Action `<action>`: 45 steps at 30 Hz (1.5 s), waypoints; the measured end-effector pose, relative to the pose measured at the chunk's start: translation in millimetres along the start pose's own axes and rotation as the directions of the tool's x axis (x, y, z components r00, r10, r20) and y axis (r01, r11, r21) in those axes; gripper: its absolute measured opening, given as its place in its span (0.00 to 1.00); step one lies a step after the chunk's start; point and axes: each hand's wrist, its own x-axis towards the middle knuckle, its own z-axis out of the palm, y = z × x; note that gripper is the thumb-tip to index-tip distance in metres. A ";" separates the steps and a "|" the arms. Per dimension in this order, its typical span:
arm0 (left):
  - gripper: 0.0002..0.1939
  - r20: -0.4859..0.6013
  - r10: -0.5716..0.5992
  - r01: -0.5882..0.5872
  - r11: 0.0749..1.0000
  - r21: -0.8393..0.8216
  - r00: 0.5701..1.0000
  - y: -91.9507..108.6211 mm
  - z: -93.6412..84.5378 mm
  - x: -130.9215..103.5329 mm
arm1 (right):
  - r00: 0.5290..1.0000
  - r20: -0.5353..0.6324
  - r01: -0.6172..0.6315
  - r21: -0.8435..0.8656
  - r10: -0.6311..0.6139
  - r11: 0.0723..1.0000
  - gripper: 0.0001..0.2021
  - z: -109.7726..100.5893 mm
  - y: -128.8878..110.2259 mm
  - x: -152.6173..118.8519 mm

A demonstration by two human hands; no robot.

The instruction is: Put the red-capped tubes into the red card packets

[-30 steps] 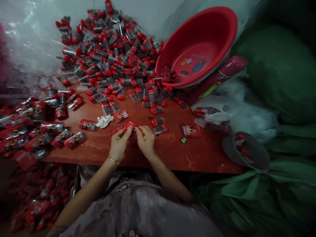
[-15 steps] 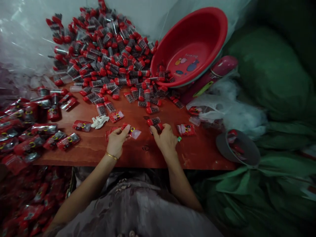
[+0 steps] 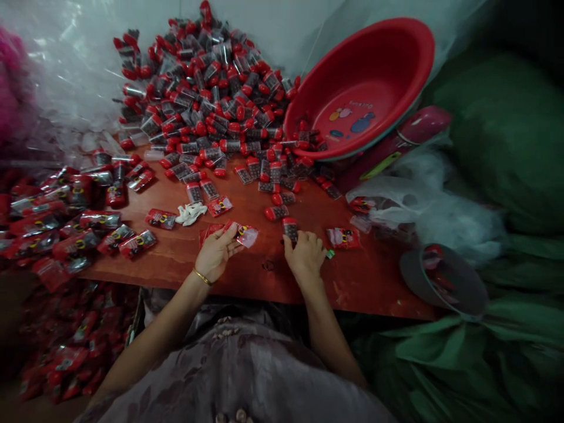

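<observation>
My left hand (image 3: 217, 252), with a gold bangle at the wrist, holds a red printed pouch (image 3: 245, 234) between thumb and fingers; its clear end points right. My right hand (image 3: 305, 254) has its thumb and fingers closed on the lower end of a red-capped clear container (image 3: 289, 228) with dark contents. Just beyond it lies another red-capped container (image 3: 276, 212). Flat red packets (image 3: 220, 205) and a white crumpled item (image 3: 191, 214) lie beyond my left hand. To the right of my right hand is a red packet (image 3: 343, 238).
A big heap of red-capped containers (image 3: 207, 100) covers the back of the red-brown table (image 3: 247, 276). Filled packets (image 3: 79, 244) pile at the left. A tilted red basin (image 3: 361, 88), clear plastic bags (image 3: 423, 200) and a grey bowl (image 3: 440, 279) stand at the right.
The view has shifted, so the scene sits farther right. My right hand has closed on a container, which now stands more upright, apart from its neighbour. My left hand still holds the pouch.
</observation>
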 end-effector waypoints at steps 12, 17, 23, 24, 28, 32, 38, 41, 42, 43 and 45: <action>0.21 -0.007 0.144 -0.143 0.986 0.083 0.990 -3.9 -5.2 0.5 | 0.942 0.184 -0.069 0.925 -0.281 0.375 0.11 -43.4 6.9 -46.4; 0.19 0.045 0.258 -0.262 0.950 0.171 0.965 -5.0 -3.2 -3.6 | 0.879 0.345 -0.244 0.918 -0.328 0.312 0.12 -48.2 -7.4 -46.7; 0.17 0.135 0.372 -0.395 0.859 0.325 0.919 -1.9 -9.7 -5.1 | 0.873 0.380 -0.316 0.918 -0.305 0.239 0.12 -32.8 -20.4 -45.7; 0.17 0.134 0.376 -0.399 0.855 0.332 0.917 -1.9 -9.7 -5.2 | 0.882 0.368 -0.311 0.924 -0.295 0.224 0.12 -31.1 -22.1 -46.2; 0.16 0.126 0.338 -0.361 0.887 0.288 0.933 -7.8 -5.2 -5.7 | 0.919 0.292 -0.241 0.948 -0.264 0.209 0.12 -27.8 -29.7 -49.3; 0.16 0.138 0.241 -0.265 0.944 0.194 0.961 -21.0 -0.5 -5.5 | 0.939 0.216 -0.147 0.955 -0.266 0.258 0.12 -26.9 -40.7 -51.7; 0.14 0.160 0.237 -0.262 0.952 0.159 0.958 -25.8 -1.2 -5.6 | 0.963 0.165 -0.104 0.957 -0.212 0.273 0.11 -17.8 -58.3 -55.5; 0.16 0.137 0.248 -0.265 0.956 0.126 0.959 -23.0 -1.3 -6.7 | 0.954 0.159 -0.086 0.957 -0.254 0.277 0.11 -10.7 -62.1 -60.2; 0.17 0.145 0.235 -0.253 0.960 0.120 0.961 -22.7 -1.0 -7.4 | 0.951 0.158 -0.080 0.956 -0.264 0.283 0.11 -8.4 -63.0 -62.1; 0.19 0.156 0.219 -0.239 0.963 0.127 0.963 -22.6 -0.5 -8.4 | 0.950 0.157 -0.075 0.954 -0.269 0.291 0.11 -6.3 -63.8 -63.8; 0.21 0.188 0.180 -0.213 0.962 0.169 0.965 -22.4 0.9 -11.0 | 0.954 0.154 -0.072 0.951 -0.259 0.299 0.12 -2.9 -65.6 -66.6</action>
